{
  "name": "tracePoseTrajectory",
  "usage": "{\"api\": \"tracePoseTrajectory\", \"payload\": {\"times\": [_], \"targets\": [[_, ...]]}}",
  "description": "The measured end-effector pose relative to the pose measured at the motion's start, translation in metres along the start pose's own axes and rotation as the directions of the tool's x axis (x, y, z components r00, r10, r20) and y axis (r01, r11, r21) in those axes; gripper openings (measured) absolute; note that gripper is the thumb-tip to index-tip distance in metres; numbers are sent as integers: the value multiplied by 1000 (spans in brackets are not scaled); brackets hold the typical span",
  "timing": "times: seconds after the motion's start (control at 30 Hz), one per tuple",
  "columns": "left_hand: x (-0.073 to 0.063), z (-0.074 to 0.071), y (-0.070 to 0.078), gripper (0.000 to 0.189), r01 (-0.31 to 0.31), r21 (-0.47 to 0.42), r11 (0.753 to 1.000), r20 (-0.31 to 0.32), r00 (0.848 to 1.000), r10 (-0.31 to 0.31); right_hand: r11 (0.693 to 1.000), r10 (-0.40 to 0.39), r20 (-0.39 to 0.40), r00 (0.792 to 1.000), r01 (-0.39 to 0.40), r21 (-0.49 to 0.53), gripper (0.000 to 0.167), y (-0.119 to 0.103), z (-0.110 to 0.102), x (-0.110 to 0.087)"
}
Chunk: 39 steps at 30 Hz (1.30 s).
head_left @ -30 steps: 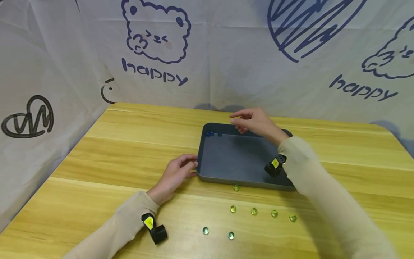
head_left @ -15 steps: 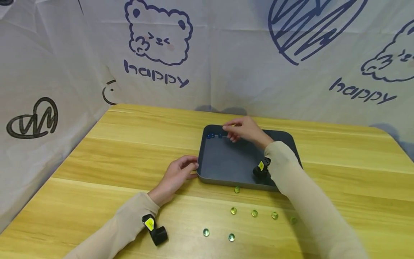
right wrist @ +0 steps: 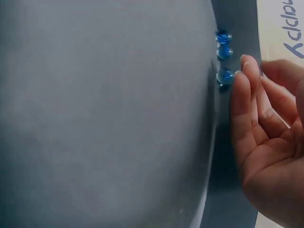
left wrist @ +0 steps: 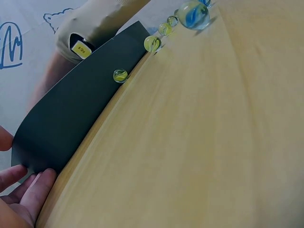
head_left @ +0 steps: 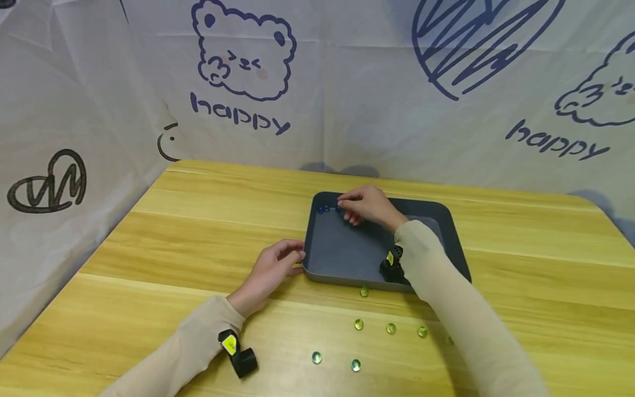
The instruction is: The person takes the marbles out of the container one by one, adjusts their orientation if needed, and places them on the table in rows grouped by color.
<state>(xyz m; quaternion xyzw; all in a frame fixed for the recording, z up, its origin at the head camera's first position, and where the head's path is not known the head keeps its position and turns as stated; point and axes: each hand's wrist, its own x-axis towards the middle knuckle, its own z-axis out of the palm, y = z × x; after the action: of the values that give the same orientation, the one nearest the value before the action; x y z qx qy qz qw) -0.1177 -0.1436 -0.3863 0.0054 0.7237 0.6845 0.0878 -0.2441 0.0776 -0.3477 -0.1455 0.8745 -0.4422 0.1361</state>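
Observation:
My left hand (head_left: 269,270) touches the outside of the dark grey tray (head_left: 387,284) at its left side. In the left wrist view the fingertips (left wrist: 43,184) lie against the tray's outer wall, near its corner. My right hand (head_left: 371,205) hovers over the tray's far side, fingers bent a little. Seen from the right wrist, a blue glass marble (right wrist: 224,76) lies right beside its fingertips, and nothing shows between them; whether they touch it I cannot tell. Two other blue marbles (right wrist: 223,51) sit close together along the same far wall, at the far-left corner.
Several yellow-green marbles (head_left: 391,328) lie on the wooden table (head_left: 163,237) in front of the tray, one (head_left: 364,291) close to its near wall. Two bluish-green marbles (head_left: 355,365) are nearer me. A white cloth (head_left: 347,110) with drawings hangs behind the table.
My right hand has moved left and lower, from above the tray's far edge to beside the nearest blue marble. The left hand stays at the tray's side.

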Motion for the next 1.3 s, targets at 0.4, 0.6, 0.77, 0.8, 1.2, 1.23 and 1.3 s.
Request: {"api": "tracePoseTrajectory", "payload": {"times": [0.4, 0.6, 0.77, 0.8, 1.2, 1.23, 1.3], "targets": [[0, 1, 0, 34, -7, -11, 1000, -10, 1000, 7, 997, 2, 26, 1000, 0, -80, 29, 0, 6, 1], [1, 1, -1, 33, -8, -8, 1000, -14, 1000, 8, 984, -31, 70, 997, 42, -173, 31, -1, 8, 3], [2, 1, -2, 33, -7, -6, 1000, -11, 1000, 7, 970, -37, 82, 996, 56, -237, 28, -2, 7, 4], [2, 1, -2, 33, -7, -6, 1000, -11, 1000, 7, 968, -34, 82, 996, 53, -246, 27, -2, 7, 4], [2, 1, -1, 33, -6, 0, 1000, -22, 1000, 6, 953, -29, 76, 997, 51, -299, 27, 0, 5, 4], [2, 1, -2, 33, -6, 0, 1000, -23, 1000, 6, 953, -33, 78, 996, 55, -298, 27, 1, 5, 4], [2, 1, -2, 33, -7, 2, 1000, -23, 1000, 7, 956, -40, 79, 996, 61, -287, 26, 2, 4, 4]]}}
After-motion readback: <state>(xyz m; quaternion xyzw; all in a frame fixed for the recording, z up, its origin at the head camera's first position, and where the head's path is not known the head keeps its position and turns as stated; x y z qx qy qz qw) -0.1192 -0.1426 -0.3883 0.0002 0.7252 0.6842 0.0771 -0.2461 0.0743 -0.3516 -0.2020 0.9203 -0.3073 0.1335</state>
